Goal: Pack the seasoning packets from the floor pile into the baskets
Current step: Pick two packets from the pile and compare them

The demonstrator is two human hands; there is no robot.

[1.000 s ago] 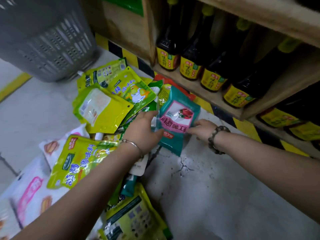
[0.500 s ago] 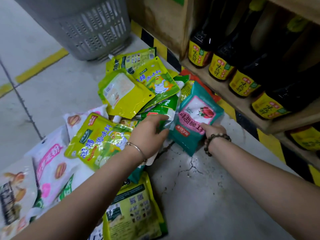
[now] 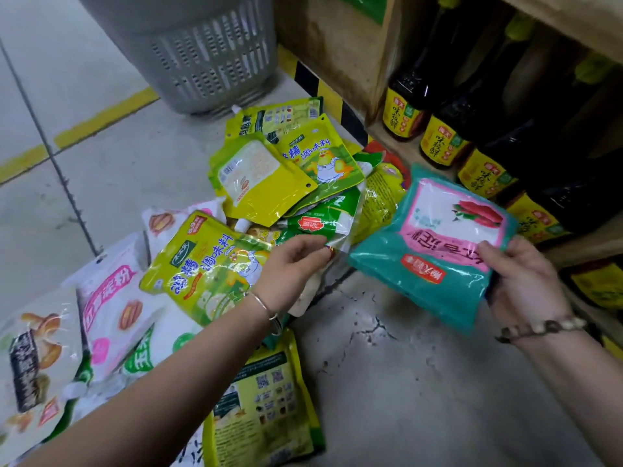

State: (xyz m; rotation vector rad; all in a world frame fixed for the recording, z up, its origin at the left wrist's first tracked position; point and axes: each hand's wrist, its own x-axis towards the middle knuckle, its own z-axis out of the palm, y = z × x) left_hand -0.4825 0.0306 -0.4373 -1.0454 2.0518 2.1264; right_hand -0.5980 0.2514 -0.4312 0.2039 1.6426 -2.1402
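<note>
My right hand [image 3: 526, 281] grips a teal packet with a pink and white label [image 3: 435, 244] by its right edge and holds it lifted off the floor, right of the pile. My left hand [image 3: 293, 267] reaches into the pile of seasoning packets [image 3: 263, 183] and pinches the corner of a green and white packet [image 3: 323, 224]. Yellow-green chicken-powder packets [image 3: 209, 267] lie around that hand. A grey slotted basket [image 3: 202, 52] stands on the floor behind the pile.
White and pink bags [image 3: 108, 305] lie at the left. A yellow-green packet [image 3: 266, 409] lies under my left forearm. A wooden shelf [image 3: 397, 146] of dark sauce bottles [image 3: 441, 129] runs along the right. Cracked bare concrete floor [image 3: 387, 365] lies between my arms.
My right hand has lifted the teal packet off the pile and drawn it right and toward me. My left hand stays in the pile, now pinching the green and white packet.
</note>
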